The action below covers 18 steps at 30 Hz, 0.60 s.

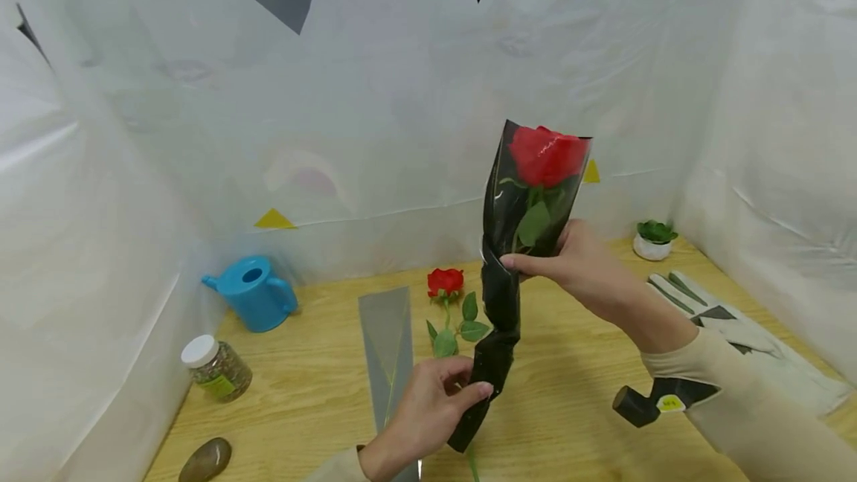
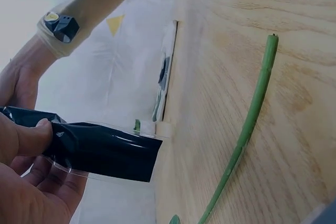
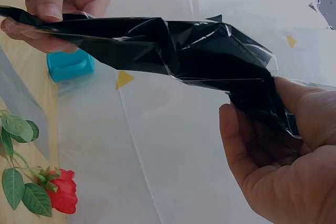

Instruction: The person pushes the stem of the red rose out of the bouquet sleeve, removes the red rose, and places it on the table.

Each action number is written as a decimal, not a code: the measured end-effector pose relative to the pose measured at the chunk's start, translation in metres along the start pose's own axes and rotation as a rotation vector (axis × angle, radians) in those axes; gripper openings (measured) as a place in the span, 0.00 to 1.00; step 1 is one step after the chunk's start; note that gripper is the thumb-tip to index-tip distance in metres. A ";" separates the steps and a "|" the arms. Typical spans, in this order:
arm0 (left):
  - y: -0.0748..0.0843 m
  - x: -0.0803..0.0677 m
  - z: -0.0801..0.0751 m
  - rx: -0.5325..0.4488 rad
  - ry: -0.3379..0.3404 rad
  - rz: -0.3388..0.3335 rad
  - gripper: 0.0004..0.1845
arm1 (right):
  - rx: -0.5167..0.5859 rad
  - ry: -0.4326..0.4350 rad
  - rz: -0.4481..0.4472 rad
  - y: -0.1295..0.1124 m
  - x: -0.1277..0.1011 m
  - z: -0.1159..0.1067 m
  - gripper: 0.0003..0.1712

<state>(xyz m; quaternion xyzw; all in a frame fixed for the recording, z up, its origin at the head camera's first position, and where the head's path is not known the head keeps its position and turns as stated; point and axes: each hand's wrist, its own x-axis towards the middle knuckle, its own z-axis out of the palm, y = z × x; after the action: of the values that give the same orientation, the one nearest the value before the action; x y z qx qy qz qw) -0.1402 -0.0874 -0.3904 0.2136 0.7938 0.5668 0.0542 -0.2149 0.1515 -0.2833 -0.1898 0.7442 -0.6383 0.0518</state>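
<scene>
A red rose (image 1: 547,158) stands tilted inside a black sleeve with a clear front (image 1: 501,303), raised over the table. My right hand (image 1: 582,274) grips the sleeve just under the bloom, thumb across its front. Lower down, my left hand (image 1: 435,407) pinches the narrow end between thumb and fingers. In the left wrist view the sleeve's bottom end (image 2: 115,150) juts past the left hand. The wrapped stem is hidden by the black film, which looks creased and twisted in the right wrist view. Behind the sleeve, a second red rose (image 1: 445,283) lies bare on the table.
A flat grey sleeve (image 1: 387,341) lies left of the bare rose. On the left are a blue watering can (image 1: 257,300), a jar with a white lid (image 1: 217,370) and a dark stone (image 1: 206,460). Gloves (image 1: 736,333) and a small potted plant (image 1: 654,240) sit at right.
</scene>
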 end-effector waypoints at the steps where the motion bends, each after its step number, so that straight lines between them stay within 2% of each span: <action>1: 0.000 0.000 0.000 -0.004 0.002 0.000 0.01 | 0.003 -0.003 0.001 0.001 0.000 0.000 0.26; 3: 0.001 0.001 0.001 -0.005 0.005 0.002 0.02 | 0.011 -0.010 0.001 0.003 -0.001 0.000 0.27; 8: 0.002 0.002 0.002 0.011 0.008 0.001 0.14 | 0.017 -0.027 0.001 0.007 -0.001 0.002 0.27; 10: 0.002 0.002 0.003 0.013 0.008 0.000 0.15 | 0.014 -0.030 0.007 0.009 -0.001 0.003 0.27; 13: 0.003 0.002 0.003 0.007 0.005 -0.008 0.12 | 0.018 -0.038 0.015 0.011 0.000 0.004 0.27; 18: 0.005 0.003 0.003 -0.029 0.007 -0.037 0.01 | 0.057 -0.024 -0.020 0.011 -0.001 0.004 0.27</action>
<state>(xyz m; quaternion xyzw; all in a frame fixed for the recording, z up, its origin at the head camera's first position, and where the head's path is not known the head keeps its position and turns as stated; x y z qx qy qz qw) -0.1410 -0.0823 -0.3864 0.1962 0.7896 0.5778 0.0650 -0.2153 0.1488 -0.2950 -0.2035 0.7232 -0.6572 0.0597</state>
